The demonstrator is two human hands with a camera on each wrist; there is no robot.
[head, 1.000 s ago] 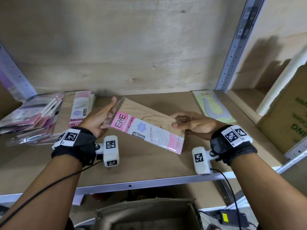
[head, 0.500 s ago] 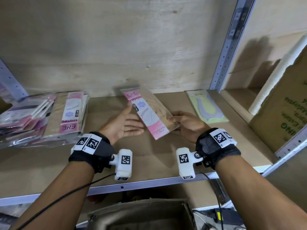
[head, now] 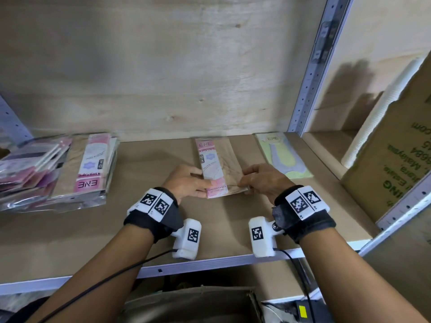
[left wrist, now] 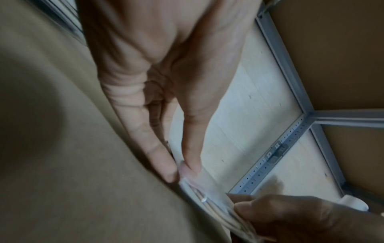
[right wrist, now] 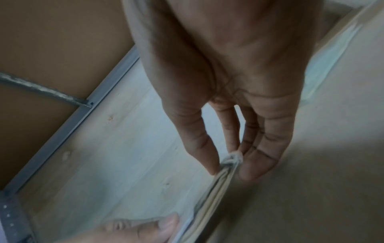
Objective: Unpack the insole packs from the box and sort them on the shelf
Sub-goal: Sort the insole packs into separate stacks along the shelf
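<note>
Head view: "ENE" pink-and-tan pack (head: 217,169), now lengthwise on shelf (head: 149,231), earlier tilted in the air; left hand (head: 186,183) and right hand (head: 263,180) pinching its near corners.

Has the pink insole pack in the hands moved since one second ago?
Yes. The pink insole pack has turned from crosswise to lengthwise and gone back toward the rear wall, left of the green pack; both hands hold its near end.
</note>
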